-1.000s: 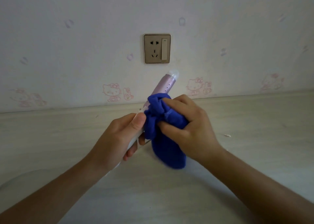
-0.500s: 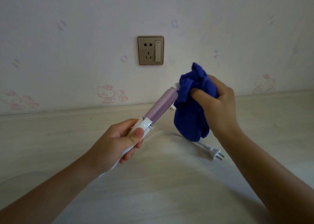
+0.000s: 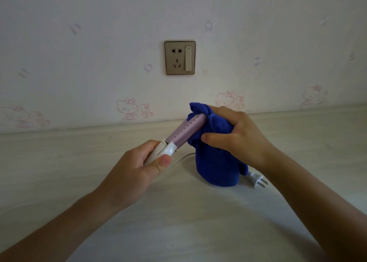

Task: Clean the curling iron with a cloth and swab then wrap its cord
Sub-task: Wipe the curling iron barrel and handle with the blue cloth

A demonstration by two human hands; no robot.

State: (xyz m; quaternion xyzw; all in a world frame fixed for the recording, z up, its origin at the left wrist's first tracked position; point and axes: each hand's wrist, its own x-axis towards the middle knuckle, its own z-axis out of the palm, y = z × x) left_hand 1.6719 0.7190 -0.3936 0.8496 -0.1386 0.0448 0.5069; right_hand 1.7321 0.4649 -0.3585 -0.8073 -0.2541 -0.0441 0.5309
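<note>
Fingers of the left hand (image 3: 137,170) clamp the curling iron (image 3: 184,130) above the tabletop's (image 3: 198,222) middle, the right hand (image 3: 236,134) squeezes the cloth (image 3: 218,166) round its tip, and a hard tug may slip it off.

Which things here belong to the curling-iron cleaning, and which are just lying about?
Part of the job: curling iron, its white handle held by the left hand; blue cloth, bunched round the barrel's far end by the right hand; cord and plug, lying on the table.
Just there: wall socket; cartoon prints on the wall.
</note>
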